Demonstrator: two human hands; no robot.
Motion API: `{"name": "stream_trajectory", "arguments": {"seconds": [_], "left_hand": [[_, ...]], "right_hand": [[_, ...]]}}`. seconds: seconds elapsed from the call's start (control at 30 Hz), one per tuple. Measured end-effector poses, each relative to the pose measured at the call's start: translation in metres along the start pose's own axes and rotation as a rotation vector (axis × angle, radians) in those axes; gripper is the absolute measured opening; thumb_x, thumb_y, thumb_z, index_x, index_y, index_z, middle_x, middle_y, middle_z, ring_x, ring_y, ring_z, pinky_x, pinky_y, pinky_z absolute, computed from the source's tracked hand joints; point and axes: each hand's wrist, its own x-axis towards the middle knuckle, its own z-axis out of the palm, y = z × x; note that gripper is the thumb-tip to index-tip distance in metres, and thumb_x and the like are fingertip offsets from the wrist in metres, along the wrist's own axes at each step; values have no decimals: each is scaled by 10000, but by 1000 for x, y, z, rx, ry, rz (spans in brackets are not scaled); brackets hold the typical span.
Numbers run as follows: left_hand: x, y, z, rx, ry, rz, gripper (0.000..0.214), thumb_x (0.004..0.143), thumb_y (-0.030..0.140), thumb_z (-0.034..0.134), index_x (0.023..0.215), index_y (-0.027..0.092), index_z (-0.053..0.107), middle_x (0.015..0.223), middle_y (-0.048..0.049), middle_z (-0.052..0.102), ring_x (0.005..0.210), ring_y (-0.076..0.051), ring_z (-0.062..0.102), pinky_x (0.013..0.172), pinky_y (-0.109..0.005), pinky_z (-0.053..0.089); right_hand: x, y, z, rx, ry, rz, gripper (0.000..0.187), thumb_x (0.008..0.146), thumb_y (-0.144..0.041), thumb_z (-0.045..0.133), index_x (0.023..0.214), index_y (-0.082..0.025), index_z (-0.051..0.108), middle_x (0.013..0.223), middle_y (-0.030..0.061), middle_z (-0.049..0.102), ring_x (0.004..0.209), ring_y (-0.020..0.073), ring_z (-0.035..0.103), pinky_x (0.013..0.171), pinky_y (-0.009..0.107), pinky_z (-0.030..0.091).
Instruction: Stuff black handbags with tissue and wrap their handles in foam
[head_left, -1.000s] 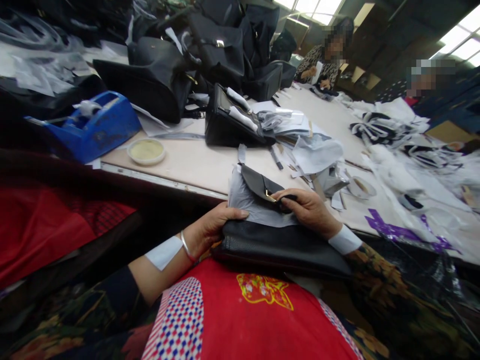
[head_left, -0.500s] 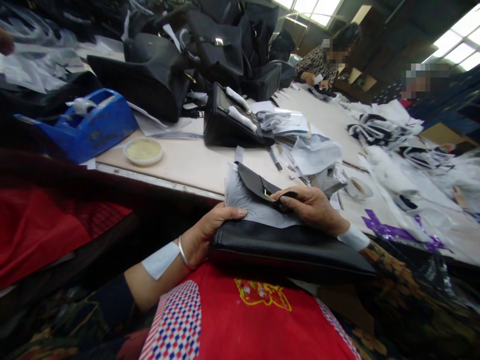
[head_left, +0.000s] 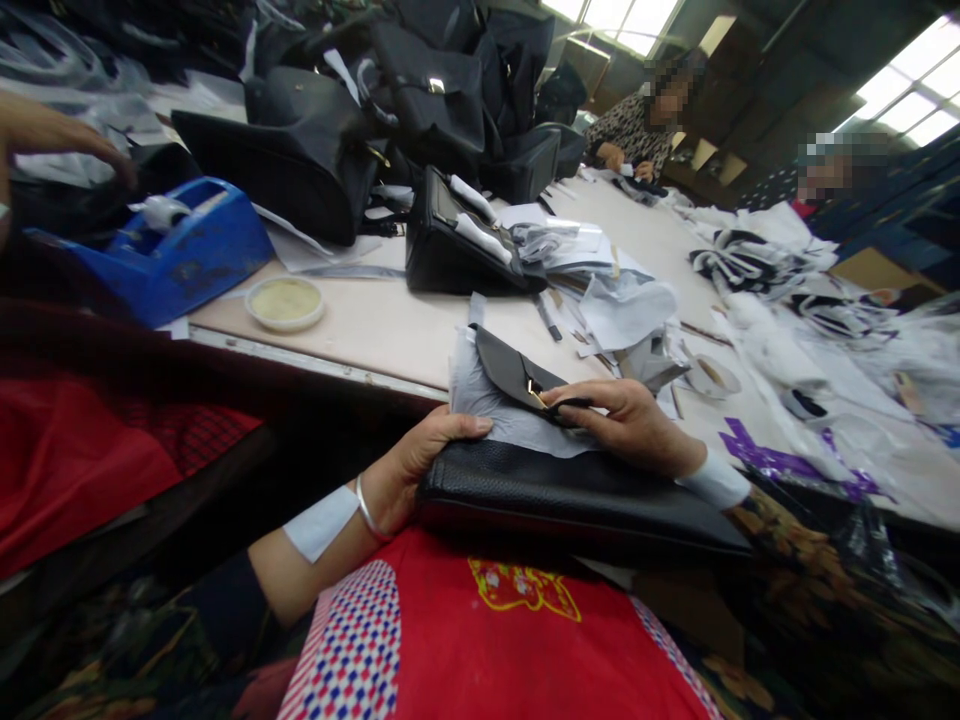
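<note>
A black leather handbag [head_left: 570,495] rests on my lap against the table's edge, its base toward me. My left hand [head_left: 431,455] grips its left side, thumb pressed on the pale tissue paper [head_left: 517,425] over the bag's face. Above the paper lies a black flap [head_left: 510,362] with a gold clasp [head_left: 535,393]. The fingers of my right hand [head_left: 637,425] are closed on the end of this flap, beside the clasp. The bag's underside and my left fingers behind it are hidden.
A blue tape dispenser [head_left: 187,245] and a round dish [head_left: 285,303] stand on the table [head_left: 360,335] at left. Ahead sits another black handbag [head_left: 439,245] with wrapped handles, before piled bags. A co-worker's hand [head_left: 64,135] is at far left; two people work at the far right.
My right hand has shifted slightly, its fingers stretching further along the flap's end. The co-worker's hand has come further into view at left. My left hand and the bag stay put.
</note>
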Motion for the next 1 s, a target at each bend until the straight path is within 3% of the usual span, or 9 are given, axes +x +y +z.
{"name": "stream_trajectory", "arguments": {"seconds": [0.27,0.4,0.63,0.77,0.9,1.0], "left_hand": [[-1,-2,0,-11,-2,-31,347,747,171,717,1083,81,720,828,-103,793,680,-213,744,693,-292,597],[-2,-3,2,-23,40,-49,228,749,164,719,962,85,733,708,-76,766,588,-183,709,603,-256,576],[3,9,-1,50,13,37,488,694,174,757,1167,81,687,836,-104,792,684,-230,743,675,-303,594],[3,18,-15,116,61,52,558,673,183,775,1208,64,668,885,-114,794,661,-216,732,694,-302,582],[1,17,-42,195,118,5,498,717,248,773,1173,65,696,901,-116,791,708,-223,733,736,-309,563],[0,21,-61,399,183,-30,541,740,376,775,1172,59,698,970,-144,785,793,-269,738,778,-350,551]], "right_hand": [[-7,-2,1,-81,-33,-125,252,941,-246,632,1152,-227,769,1127,63,778,992,231,755,909,371,618],[-8,-3,3,-128,-49,-180,264,941,-227,625,1166,-225,763,1121,68,780,965,226,760,871,364,625],[4,0,0,-150,10,-215,233,959,-228,609,1139,-220,757,1114,63,782,977,205,754,898,340,607],[22,1,11,-225,-16,-292,223,941,-154,593,1101,-194,743,1086,79,783,967,201,748,886,329,589],[35,5,36,-282,-67,-310,183,917,-98,583,998,-169,731,1026,87,777,929,197,744,849,305,578],[39,10,53,-254,-50,-319,155,931,-120,579,990,-155,718,1049,96,767,966,199,736,875,306,570]]}}
